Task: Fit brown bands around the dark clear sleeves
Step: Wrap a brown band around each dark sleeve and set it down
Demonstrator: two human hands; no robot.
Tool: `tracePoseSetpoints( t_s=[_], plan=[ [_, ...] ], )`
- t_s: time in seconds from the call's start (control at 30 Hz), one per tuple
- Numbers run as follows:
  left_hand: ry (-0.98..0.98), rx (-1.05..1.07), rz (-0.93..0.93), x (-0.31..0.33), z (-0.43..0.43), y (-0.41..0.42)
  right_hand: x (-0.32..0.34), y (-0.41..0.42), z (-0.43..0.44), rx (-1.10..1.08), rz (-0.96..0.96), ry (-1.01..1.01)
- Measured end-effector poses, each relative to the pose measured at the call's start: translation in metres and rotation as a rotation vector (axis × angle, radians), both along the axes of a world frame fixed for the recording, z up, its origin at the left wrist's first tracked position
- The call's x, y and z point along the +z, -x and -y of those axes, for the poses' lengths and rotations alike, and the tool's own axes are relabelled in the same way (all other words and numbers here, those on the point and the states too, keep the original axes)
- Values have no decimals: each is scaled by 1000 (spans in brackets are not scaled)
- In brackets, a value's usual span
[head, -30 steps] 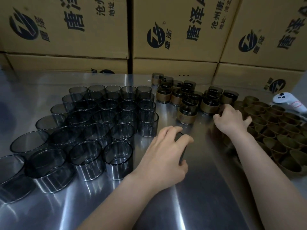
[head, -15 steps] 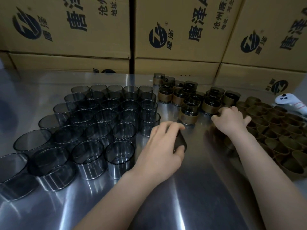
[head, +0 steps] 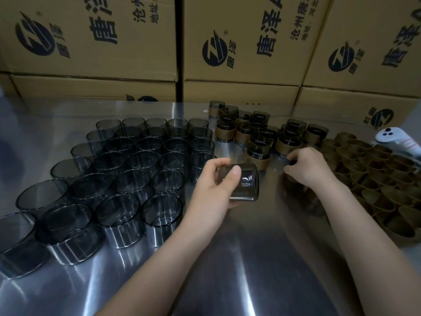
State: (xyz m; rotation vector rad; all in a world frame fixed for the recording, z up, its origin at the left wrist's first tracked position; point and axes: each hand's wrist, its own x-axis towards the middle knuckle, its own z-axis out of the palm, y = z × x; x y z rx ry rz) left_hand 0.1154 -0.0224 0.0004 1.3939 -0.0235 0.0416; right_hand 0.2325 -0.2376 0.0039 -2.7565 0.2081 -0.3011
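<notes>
Steel, brushed and reflective, forms the table [head: 239, 281], whose far edge is closed off by stacked cardboard boxes [head: 250, 53]. A bare lane is left down the middle, from the near edge up to the hands, and both forearms are laid along it. The lane's left edge is set by a close block of bare sleeves [head: 127, 179], standing upright and touching one another. Its right edge is set by packed brown bands [head: 376, 176], with a white controller [head: 391, 140] beyond them. Banded sleeves [head: 257, 137] are clustered at the lane's far end.

One dark clear sleeve [head: 245, 182] is grasped by the left hand [head: 211, 188], tipped on its side, just beside the bare block. The right hand [head: 307, 167] is curled at the near-left edge of the bands; whether anything is gripped cannot be told.
</notes>
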Motion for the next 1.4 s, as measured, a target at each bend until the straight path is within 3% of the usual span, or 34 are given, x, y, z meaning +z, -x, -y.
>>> tracePoseSetpoints(
  t_s=[0.2,0.4,0.57,0.77,1.1,1.4],
  plan=[
    [281,-50,-114,4,-4,-1,5,6,-7,114,123,-52],
    [416,-89,-157,6,-7,-3,15,22,-23,188,242,-456],
    [450,-52,-154,4,-9,-6,26,33,-41,216,52,-970],
    [494,-39,-203,4,-8,-8,32,44,-56,300,-131,-1247],
    [424,-63,-137,-1,-8,-8,27,48,-58,356,-382,-1475],
    [319,-99,-107,-1,-6,-6,24,51,-61,535,-345,-1437]
  ],
)
